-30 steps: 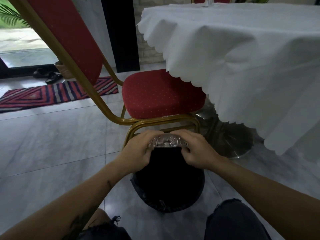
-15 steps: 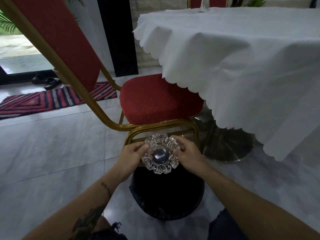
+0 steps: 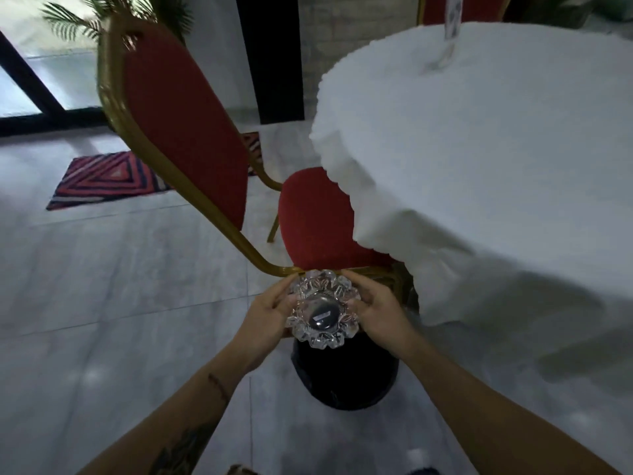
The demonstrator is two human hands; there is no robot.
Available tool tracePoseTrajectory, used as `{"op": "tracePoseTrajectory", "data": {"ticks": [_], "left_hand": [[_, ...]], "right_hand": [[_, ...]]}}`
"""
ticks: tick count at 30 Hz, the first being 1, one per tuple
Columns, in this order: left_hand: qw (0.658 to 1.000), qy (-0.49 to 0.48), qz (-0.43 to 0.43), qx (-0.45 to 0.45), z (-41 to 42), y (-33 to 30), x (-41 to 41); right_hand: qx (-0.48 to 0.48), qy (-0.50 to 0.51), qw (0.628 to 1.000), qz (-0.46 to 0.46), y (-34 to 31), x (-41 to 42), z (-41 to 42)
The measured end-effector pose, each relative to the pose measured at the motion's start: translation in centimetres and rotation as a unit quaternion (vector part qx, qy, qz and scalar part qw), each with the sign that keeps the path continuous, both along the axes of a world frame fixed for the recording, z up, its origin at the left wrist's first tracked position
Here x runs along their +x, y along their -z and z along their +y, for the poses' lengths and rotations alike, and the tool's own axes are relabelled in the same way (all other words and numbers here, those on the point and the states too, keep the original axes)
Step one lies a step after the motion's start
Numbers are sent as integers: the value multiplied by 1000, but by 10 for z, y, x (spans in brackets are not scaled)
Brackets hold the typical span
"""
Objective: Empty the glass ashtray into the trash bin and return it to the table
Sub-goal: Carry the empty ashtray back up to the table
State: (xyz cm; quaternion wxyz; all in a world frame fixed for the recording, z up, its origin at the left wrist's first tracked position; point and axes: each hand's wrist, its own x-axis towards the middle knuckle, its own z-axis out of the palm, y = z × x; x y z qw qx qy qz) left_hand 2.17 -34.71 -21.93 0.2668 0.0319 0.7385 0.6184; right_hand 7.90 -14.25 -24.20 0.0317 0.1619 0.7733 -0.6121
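Observation:
The cut-glass ashtray [image 3: 322,313] is held between both hands, its round bowl facing up toward me. My left hand [image 3: 269,315] grips its left rim and my right hand [image 3: 378,311] grips its right rim. Directly below it on the floor stands the black trash bin [image 3: 344,375], partly hidden by the ashtray and my hands. The round table with a white scalloped cloth [image 3: 496,159] fills the upper right, its edge hanging just right of my right hand.
A red chair with a gold frame [image 3: 185,132] stands behind the bin, its seat [image 3: 315,221] tucked under the cloth. A tall glass object [image 3: 448,32] stands on the table. A striped rug [image 3: 109,176] lies on the grey tiled floor at left.
The ashtray went from tipped over the bin to turned bowl-up and lifted. My view has risen, so the tabletop now shows from above.

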Motion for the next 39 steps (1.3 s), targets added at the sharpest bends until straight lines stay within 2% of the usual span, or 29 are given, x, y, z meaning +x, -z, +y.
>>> {"op": "tracePoseTrajectory", "data": {"ticks": [3,8,11,15,20,25,27,31,36,39], "left_hand": [[1000,-11,-2,-9,-9,-72,1],[999,14,23,-24,-13,-184,4],[996,39,75,-33,0,-228,-4],[991,53,118,-45,35,-262,-17],[993,52,97,-47,105,-272,-24],[998,56,-30,-3,195,-267,-32],[997,54,-50,3,235,-261,-34],[997,42,-58,-27,307,-234,-45],[995,7,-40,-95,365,-169,-69],[991,-2,-19,-135,385,-167,-68]], "right_hand": [[-8,4,1000,-14,-73,0,-7],[24,29,999,16,-184,8,-10],[6,72,997,25,-234,11,-4],[41,120,991,45,-266,8,24],[27,148,988,15,-285,9,78],[26,181,983,-21,-275,3,162],[26,193,980,-33,-269,-2,198],[26,200,977,-72,-250,-14,265],[16,187,974,-125,-217,-30,324],[10,180,975,-133,-205,-41,341]]}}
